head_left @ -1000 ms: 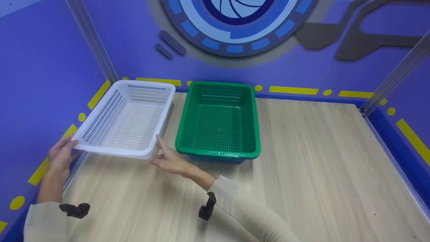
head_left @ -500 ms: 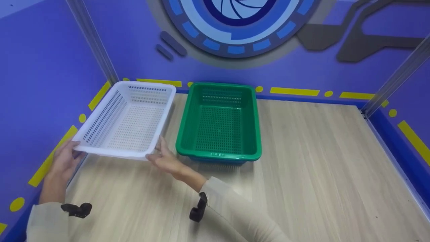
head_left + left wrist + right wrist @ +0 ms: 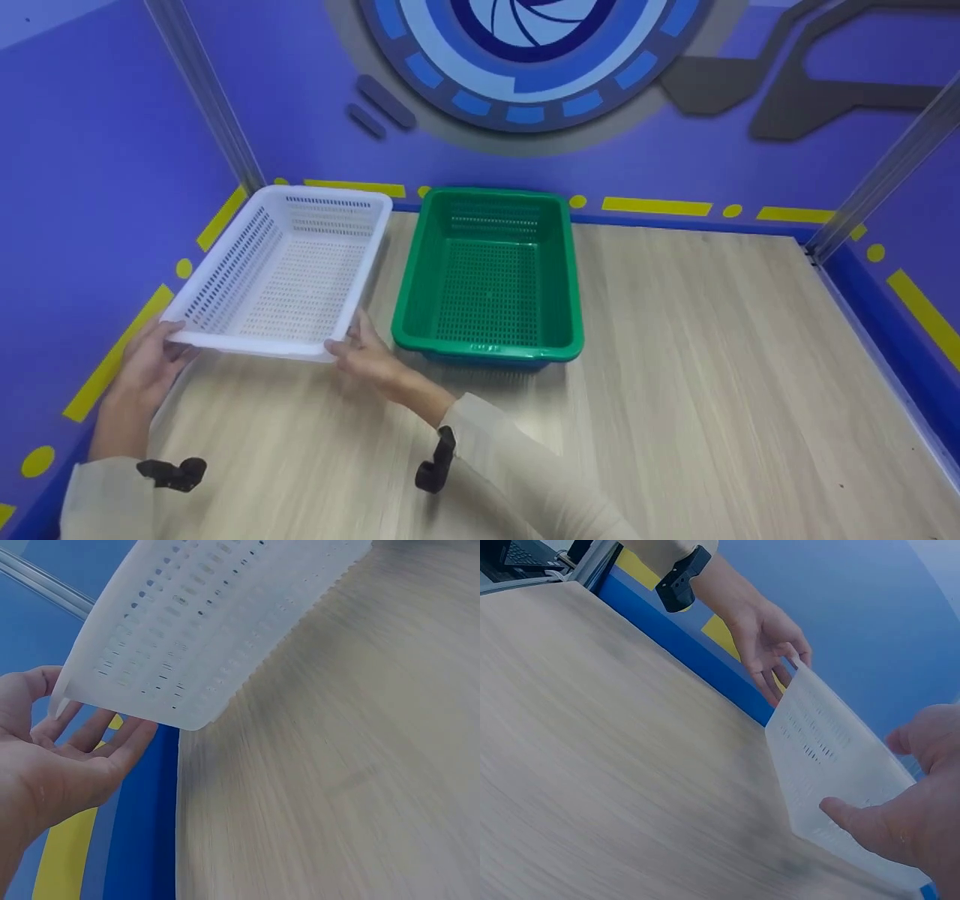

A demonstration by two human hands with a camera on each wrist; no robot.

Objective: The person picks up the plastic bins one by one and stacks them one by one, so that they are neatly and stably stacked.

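A white plastic basket (image 3: 255, 345) with slotted walls stands at the left, its far end near the back corner. At its near left corner my left hand (image 3: 150, 364) grips the rim, thumb on top and fingers spread under it, as the left wrist view shows on the basket wall (image 3: 161, 667). My right hand (image 3: 369, 361) pinches the near right corner, thumb (image 3: 844, 814) on the front wall and fingers along the right side. To the right of it sits a green basket (image 3: 487, 349), untouched, with something blue (image 3: 487, 363) showing under its rim.
Purple panels with yellow marks (image 3: 657, 206) close in the wood-grain tabletop (image 3: 712, 375) at the back and sides. Metal posts (image 3: 217, 97) stand at the back corners. Beyond the table edge, a laptop (image 3: 521, 555) shows in the right wrist view.
My right hand has shifted slightly left, its thumb coming onto the basket's corner. My left hand has moved a little rightward and nearer at its corner. The white basket has barely moved.
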